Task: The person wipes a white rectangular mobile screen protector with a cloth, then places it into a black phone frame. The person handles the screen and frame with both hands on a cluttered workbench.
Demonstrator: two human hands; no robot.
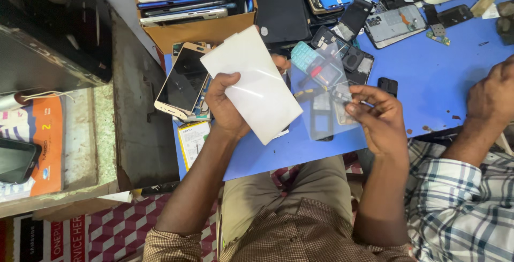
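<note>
Fingers of your left hand are curled about a white rectangular panel, thumb laid across its face and the other fingers hidden behind it; the grip is closed on the lower left edge, and the panel tilts with its long side running up to the left. Your right hand pinches a clear film sheet between thumb and fingertips at its right edge, the hand narrowed, not spread. The film hangs just to the right of the panel, near it, and phone parts show through it; whether the two touch, you cannot tell.

Both sit above the blue table. To the left of the panel a gold-rimmed phone with a dark screen lies on a small heap at the table's edge. Above the panel a cardboard box holds stacked phones on edge. To the right of the panel, beyond the film, lie opened phones, back covers and a small black part on the bare blue. Well to the right, another person's hand rests on the table, its arm in a checked sleeve.

Your left forearm comes up from below the panel, wrist bent inward; your right forearm rises steeply, palm turned toward the panel. Your knees in tan trousers show beneath the table edge.
</note>
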